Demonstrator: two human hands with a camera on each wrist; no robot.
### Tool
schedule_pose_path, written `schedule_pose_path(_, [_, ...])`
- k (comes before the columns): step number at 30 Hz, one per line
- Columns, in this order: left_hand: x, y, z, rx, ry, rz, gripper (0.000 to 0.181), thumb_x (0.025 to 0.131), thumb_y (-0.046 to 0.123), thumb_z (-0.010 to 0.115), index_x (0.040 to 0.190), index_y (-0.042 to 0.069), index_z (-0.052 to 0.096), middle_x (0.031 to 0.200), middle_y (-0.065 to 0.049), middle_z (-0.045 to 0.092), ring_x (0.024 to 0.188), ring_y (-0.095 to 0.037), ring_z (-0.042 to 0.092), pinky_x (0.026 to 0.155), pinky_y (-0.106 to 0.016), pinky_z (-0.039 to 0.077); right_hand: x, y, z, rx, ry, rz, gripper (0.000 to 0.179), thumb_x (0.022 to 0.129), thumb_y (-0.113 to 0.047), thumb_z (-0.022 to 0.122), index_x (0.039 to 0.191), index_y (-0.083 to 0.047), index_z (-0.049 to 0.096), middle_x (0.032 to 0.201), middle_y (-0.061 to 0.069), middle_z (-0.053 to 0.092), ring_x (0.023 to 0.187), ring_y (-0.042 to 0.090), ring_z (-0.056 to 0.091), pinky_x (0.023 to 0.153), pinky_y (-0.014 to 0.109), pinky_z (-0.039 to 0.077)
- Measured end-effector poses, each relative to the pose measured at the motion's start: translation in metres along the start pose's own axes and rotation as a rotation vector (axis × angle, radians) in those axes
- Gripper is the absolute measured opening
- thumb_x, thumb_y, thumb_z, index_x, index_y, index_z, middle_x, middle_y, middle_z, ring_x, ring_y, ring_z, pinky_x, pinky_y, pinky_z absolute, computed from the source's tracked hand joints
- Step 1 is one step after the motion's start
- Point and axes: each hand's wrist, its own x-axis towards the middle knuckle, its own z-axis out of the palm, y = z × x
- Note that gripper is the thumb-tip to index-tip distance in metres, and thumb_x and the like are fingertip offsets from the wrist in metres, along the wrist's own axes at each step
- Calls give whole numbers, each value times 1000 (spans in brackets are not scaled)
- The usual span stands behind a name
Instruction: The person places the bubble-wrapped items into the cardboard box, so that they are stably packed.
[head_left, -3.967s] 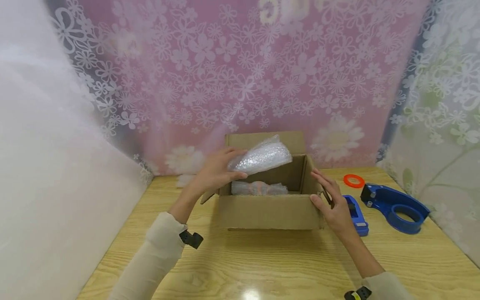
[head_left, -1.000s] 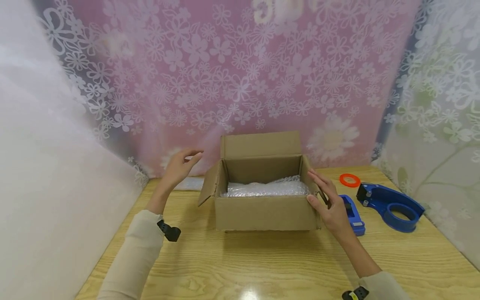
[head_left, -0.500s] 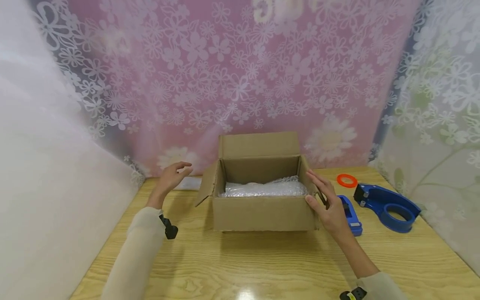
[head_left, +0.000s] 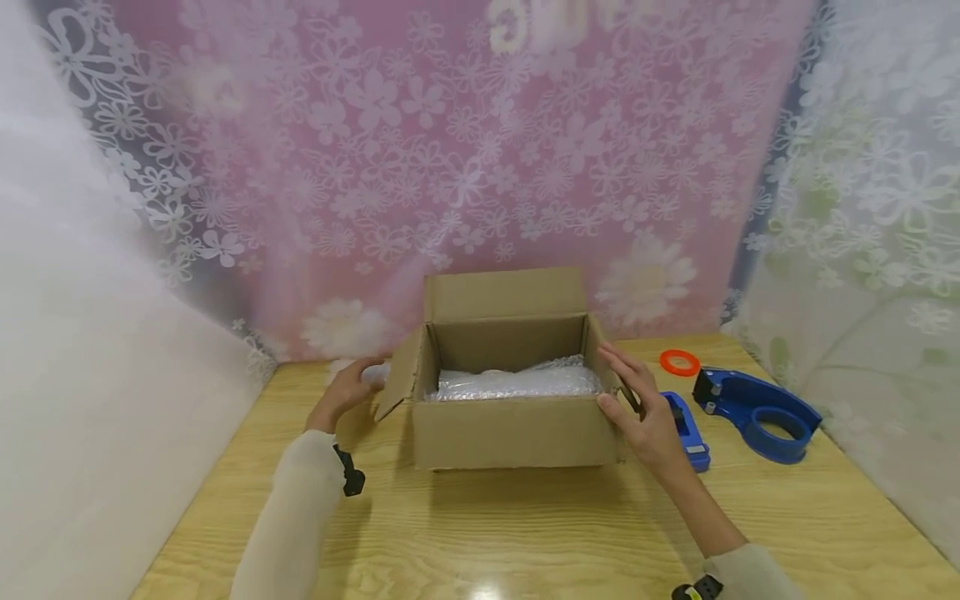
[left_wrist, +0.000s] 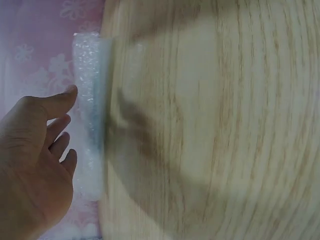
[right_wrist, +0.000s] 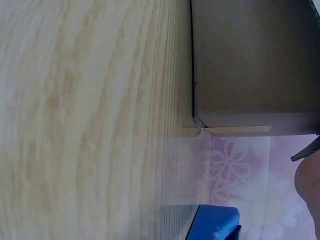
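Note:
An open cardboard box (head_left: 514, 435) stands on the table, with bubble-wrapped contents (head_left: 517, 382) lying inside it. My left hand (head_left: 347, 395) is beyond the box's raised left flap, at one end of another bubble-wrapped packet (head_left: 377, 374). In the left wrist view, that packet (left_wrist: 91, 130) lies along the table's back edge; the thumb and loosely bent fingers of the left hand (left_wrist: 42, 155) are beside it, not closed round it. My right hand (head_left: 643, 418) rests on the box's right rim, its fingers extended and its thumb at the front corner.
To the right lie a blue tape dispenser (head_left: 757, 414), a smaller blue tool (head_left: 690, 435) partly behind my right hand, and an orange-red ring (head_left: 679, 362). A flowered curtain (head_left: 465, 167) hangs behind the wooden table (head_left: 480, 533).
My left hand laid a bubble-wrapped packet in the box, let go, then moved left and down to the packet behind the left flap. My right hand has stayed on the box's rim.

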Motion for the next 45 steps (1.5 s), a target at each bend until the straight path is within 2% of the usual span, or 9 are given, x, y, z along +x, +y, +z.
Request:
schedule_pose_path(5, [-3,-8,3,23,-55,-40,63,100,4,60,158,-1,38,159,-31,39,144,-52,39,112,-64,40,2,-2,3,12,-6,1,65,96,9,64,156,-10,48,165,7,38,152,13,33,117,15,32])
schedule_pose_path(7, [-5,-6,3,70,-65,-15,64,97,1,61,157,-4,38,156,-33,41,141,-53,42,110,-63,42,3,-3,3,4,-4,8,65,96,8,64,156,-10,48,164,7,39,151,11,33,116,15,32])
schedule_pose_path(13, [-6,13,-10,231,-113,56,59,96,5,68,150,-7,47,147,-35,50,135,-53,49,109,-63,44,6,-20,-1,-18,20,10,62,97,9,63,155,-4,48,163,15,38,149,9,33,113,11,34])
schedule_pose_path(18, [-6,25,-18,234,-175,56,55,94,5,71,144,-8,52,137,-34,58,125,-49,57,103,-59,49,5,-33,-3,-22,20,6,59,97,9,62,154,1,47,162,21,38,149,9,34,112,11,35])
schedule_pose_path(23, [-8,14,-14,269,-70,115,53,93,7,75,140,-10,56,139,-37,54,130,-55,50,106,-64,45,2,-16,-3,-15,10,17,63,96,10,63,155,-5,48,164,12,38,150,8,32,114,12,33])
schedule_pose_path(27, [-15,-2,-7,282,-30,89,58,94,13,76,145,-5,55,148,-37,46,138,-58,41,110,-69,38,1,-5,-2,-4,-9,13,65,96,8,64,156,-9,48,165,7,38,152,11,32,116,14,31])
schedule_pose_path(35, [-29,-18,-2,272,26,60,58,90,14,77,144,0,58,134,-36,57,124,-55,53,104,-70,42,-3,-1,4,-6,-17,30,64,98,3,64,157,-16,49,165,0,38,152,12,32,116,15,31])
schedule_pose_path(40, [-32,-18,-13,234,53,85,58,89,15,80,140,-4,60,136,-35,58,127,-55,53,105,-66,44,-5,-2,4,-15,-11,15,64,97,4,65,156,-12,49,164,6,39,151,11,33,115,14,32])
schedule_pose_path(45, [-32,-9,-37,197,95,90,59,93,14,77,144,-5,55,147,-36,50,133,-57,48,107,-69,42,-2,-3,-1,-38,10,6,64,96,4,66,156,-12,50,163,6,41,150,10,34,114,13,32])
